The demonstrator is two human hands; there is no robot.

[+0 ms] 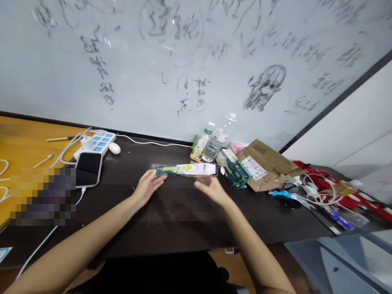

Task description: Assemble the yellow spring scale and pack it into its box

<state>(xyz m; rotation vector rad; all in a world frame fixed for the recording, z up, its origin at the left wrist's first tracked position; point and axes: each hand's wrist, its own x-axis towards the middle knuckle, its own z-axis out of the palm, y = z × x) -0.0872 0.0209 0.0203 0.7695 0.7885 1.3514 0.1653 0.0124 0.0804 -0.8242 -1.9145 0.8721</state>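
Note:
A long slim package (183, 169), green at its left end and white at its right, with a yellow graphic and what looks like clear plastic along its lower edge, is held level above the dark desk. My left hand (148, 185) grips its green end between thumb and fingers. At the white end is my right hand (212, 188), its thumb below the package and its fingers mostly hidden behind it. Just right of that hand lie several similar green-and-white boxes (234, 169), stacked against a cardboard parcel (266, 163).
Two clear bottles, the taller one (219, 141) and a shorter one (202, 143), stand by the whiteboard (137, 73). On the left are a phone (88, 168), a power strip (102, 143) and cables. Red items (346, 200) and tangled white cable lie at right.

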